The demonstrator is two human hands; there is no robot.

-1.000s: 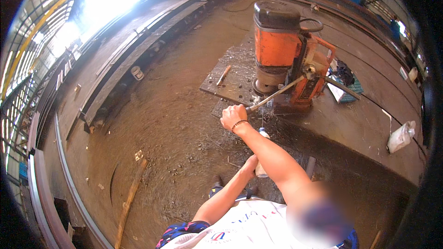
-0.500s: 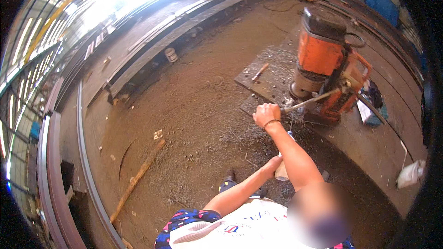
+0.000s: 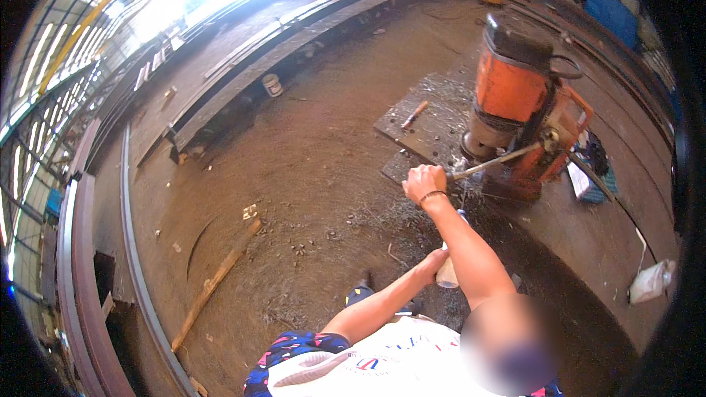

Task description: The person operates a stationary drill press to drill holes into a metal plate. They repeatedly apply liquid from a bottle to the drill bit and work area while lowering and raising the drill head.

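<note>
1. Clasped in the left hand (image 3: pixel 432 266), on the near side of the orange magnetic-base drill (image 3: pixel 507 88): a squeeze bottle (image 3: pixel 447 276), pale at the base, nozzle end towards the drill; contents impossible to make out.
2. Wrapped firmly round the grip end of the drill's feed lever (image 3: pixel 500 160), just in front of the drill body: the right hand (image 3: pixel 425 182), dark bracelet at the wrist.
3. Far off to the left of the drill, beside a long steel beam (image 3: pixel 228 106): a small whitish bucket (image 3: pixel 273 85); contents too small to tell.
4. Right of the drill and nearer the person: a white plastic jug (image 3: pixel 651 282); contents likewise unclear.
5. Immediately left of the drill: a steel plate (image 3: pixel 434 95) strewn with shavings, with a rust-coloured rod (image 3: pixel 415 115) on top.
6. Partly hidden: the bottle's middle and some left-hand fingers, behind the right forearm (image 3: pixel 471 250), short of the drill; the cutter tip, lost among bright shavings under the drill; smeared out, nearest the person: a blurred patch (image 3: pixel 511 345) over the upper right arm.
</note>
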